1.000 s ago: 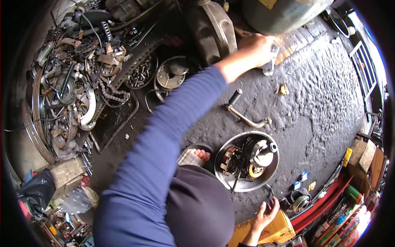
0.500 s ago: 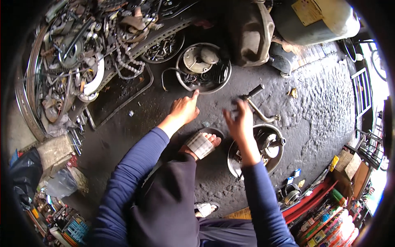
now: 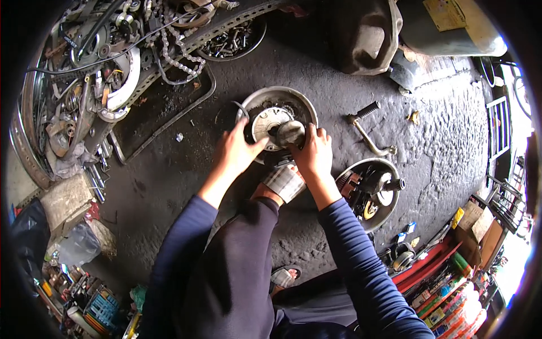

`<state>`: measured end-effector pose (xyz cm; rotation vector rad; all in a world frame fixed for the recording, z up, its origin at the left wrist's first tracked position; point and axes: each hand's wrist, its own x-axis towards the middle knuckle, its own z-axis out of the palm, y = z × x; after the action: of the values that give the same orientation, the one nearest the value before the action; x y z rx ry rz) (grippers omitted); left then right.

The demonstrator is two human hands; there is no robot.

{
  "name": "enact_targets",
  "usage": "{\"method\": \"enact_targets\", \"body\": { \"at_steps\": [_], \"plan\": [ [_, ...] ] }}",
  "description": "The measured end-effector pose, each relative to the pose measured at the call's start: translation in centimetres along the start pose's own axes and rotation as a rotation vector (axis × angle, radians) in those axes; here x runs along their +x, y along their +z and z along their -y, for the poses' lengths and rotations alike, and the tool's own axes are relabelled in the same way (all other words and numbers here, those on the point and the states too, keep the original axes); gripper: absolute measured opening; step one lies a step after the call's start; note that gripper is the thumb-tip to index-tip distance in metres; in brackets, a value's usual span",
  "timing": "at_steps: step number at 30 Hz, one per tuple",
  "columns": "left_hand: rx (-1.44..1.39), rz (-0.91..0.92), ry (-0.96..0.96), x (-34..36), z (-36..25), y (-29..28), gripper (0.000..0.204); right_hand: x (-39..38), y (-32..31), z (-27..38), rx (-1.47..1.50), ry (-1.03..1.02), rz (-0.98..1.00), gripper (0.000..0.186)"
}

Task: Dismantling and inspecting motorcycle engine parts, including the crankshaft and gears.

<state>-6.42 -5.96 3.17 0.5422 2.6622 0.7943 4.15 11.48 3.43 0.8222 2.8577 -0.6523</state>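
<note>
A round metal bowl (image 3: pixel 282 90) on the dark floor holds a pale metal disc (image 3: pixel 264 121) with a rounded dull piece (image 3: pixel 291 132) on it, among dark greasy parts. My left hand (image 3: pixel 236 148) grips the bowl's left side, thumb inward by the disc. My right hand (image 3: pixel 314 150) grips the right side, with fingers bent and thumb beside the rounded piece. Below, my sandalled foot (image 3: pixel 284 182) is close to the bowl. To the right are a metal lever with a ribbed rubber end (image 3: pixel 367 133) and another bowl (image 3: pixel 394 206) of mechanical parts.
A rack (image 3: pixel 169 90) heaped with chains and scrap fills the upper left, beside a bowl of bolts (image 3: pixel 264 34). A dark can (image 3: pixel 364 37) and large container (image 3: pixel 451 34) stand at the top. Boxes (image 3: pixel 474 220) and red items lie right; bags (image 3: pixel 79 248) lower left.
My left arm has come back from the far containers, and both hands are now on the parts bowl, which has moved down toward me from beside the bolt bowl.
</note>
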Motion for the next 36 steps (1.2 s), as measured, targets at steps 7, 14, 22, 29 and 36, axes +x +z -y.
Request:
{"method": "enact_targets", "body": {
  "at_steps": [7,14,22,29,36],
  "plan": [
    [0.111,0.344,-0.010,6.1,-5.8,-0.1,0.042,-0.2,0.1,-0.2,0.343,0.304,0.000,0.037],
    [-0.289,0.370,-0.028,9.7,-4.0,-2.4,0.018,2.7,-4.3,-2.7,0.507,0.131,-0.310,0.017],
    [-0.567,0.219,-0.204,13.6,-4.2,-3.7,0.030,10.0,-4.6,-3.2,0.560,0.123,-0.442,0.028],
    [0.231,0.376,0.100,7.4,-2.5,-1.9,0.043,7.1,-1.4,-2.5,-0.030,0.063,0.040,0.036],
    [0.380,0.468,0.067,8.0,-3.8,-2.4,0.053,10.2,-4.1,-3.9,0.776,0.342,-0.099,0.053]
  ]
}}
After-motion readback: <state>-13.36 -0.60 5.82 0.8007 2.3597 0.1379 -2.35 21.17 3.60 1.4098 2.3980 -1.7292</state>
